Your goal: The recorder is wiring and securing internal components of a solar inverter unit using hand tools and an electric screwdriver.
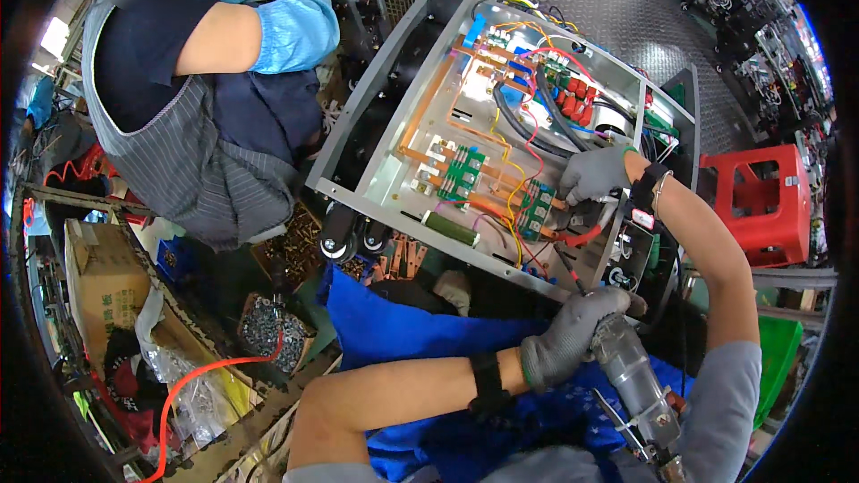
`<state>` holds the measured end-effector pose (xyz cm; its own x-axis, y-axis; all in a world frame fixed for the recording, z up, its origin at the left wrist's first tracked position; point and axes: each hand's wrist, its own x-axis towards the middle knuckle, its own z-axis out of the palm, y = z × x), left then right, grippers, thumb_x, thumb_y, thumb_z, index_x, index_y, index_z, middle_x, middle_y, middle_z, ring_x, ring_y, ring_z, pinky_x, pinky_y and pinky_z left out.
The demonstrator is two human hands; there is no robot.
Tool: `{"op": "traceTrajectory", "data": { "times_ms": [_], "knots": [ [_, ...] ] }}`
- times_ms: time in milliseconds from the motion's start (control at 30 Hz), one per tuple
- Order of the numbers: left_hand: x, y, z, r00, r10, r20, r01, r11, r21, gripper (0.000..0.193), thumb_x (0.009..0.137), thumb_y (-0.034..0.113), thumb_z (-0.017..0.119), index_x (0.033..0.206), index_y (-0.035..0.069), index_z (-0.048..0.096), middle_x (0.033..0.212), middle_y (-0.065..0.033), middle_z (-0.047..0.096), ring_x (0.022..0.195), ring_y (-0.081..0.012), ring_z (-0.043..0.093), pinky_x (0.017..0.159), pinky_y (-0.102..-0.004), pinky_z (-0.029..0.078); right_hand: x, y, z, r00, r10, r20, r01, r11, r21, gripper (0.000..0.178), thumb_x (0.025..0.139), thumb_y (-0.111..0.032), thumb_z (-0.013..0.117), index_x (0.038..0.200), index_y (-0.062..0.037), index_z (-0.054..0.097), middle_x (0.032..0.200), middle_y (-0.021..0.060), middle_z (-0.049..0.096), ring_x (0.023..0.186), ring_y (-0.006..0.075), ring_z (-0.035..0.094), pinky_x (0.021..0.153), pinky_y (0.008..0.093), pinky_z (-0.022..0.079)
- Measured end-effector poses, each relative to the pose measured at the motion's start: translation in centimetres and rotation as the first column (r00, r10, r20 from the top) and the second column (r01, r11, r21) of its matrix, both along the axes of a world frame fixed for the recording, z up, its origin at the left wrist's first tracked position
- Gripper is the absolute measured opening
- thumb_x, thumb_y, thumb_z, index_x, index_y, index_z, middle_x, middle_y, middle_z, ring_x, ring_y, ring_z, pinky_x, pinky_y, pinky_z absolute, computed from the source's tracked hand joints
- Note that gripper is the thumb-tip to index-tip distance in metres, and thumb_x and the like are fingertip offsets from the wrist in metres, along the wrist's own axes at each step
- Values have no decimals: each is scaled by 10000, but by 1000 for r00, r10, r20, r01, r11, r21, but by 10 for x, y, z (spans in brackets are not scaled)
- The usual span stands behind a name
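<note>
My left hand (573,335), in a grey glove, is closed around the front of a power screwdriver (631,376) with a clear grey body and a side lever. Its thin dark bit (569,268) points up into the open metal cabinet (385,188). My right hand (598,175), also gloved, is inside the cabinet's right part with fingers bent. It is beside a green circuit board (537,210) and just above a thick red cable (582,237); what its fingertips grip is hidden. Copper bars (429,98) and loose wires run through the cabinet.
At the left a person (188,116) with blue sleeves works at another spot. A red stool (759,201) stands right of the cabinet. A tray of screws (273,333), a cardboard box (103,277) and an orange hose (192,376) lie at lower left. Blue cloth (403,322) lies below the cabinet.
</note>
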<state>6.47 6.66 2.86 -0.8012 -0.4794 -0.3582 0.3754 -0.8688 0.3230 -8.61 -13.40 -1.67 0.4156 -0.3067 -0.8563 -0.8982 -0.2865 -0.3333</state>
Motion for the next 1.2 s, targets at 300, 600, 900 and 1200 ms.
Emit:
{"op": "traceTrajectory", "data": {
  "times_ms": [300, 600, 900, 1200],
  "knots": [
    [6, 5, -3, 991, 44, -130, -27, 991, 129, 254, 862, 285, 536, 939, 49, 592, 834, -48, 604, 713, -127, 588, 654, -272, 486, -21, -11, -36, 853, 407, 327, -344, 910, -233, 286, 802, -236, 559, 952, -2, 630, 839, 188, 606, 793, 312, 579, 677, 404, 458],
    [-2, 5, 1, 999, 26, -45, -26, 999, 19, 281, 851, 311, 550, 978, 62, 575, 778, -28, 593, 697, -141, 600, 619, -292, 505, -29, 2, -18, 905, 398, 150, -346, 894, -286, 296, 806, -280, 532, 969, -52, 629, 856, 142, 635, 780, 336, 602, 678, 428, 466],
    [0, 1, 23, 1000, -17, 16, 16, 999, 32, 358, 865, 300, 495, 1008, -13, 593, 721, -9, 521, 659, -76, 514, 589, -228, 433, -17, 8, 33, 980, 139, 141, -136, 990, -34, 456, 701, -315, 644, 1060, -40, 589, 908, 175, 617, 824, 330, 593, 705, 417, 456],
    [5, 11, -10, 992, 55, -111, -47, 996, 73, 347, 846, 325, 543, 995, 13, 579, 833, -57, 598, 882, -179, 591, 712, -275, 483, 4, 22, 0, 962, 272, 5, -243, 865, -440, 470, 657, -326, 655, 1050, -74, 598, 876, 209, 610, 806, 374, 591, 703, 451, 461]
  ]
}}
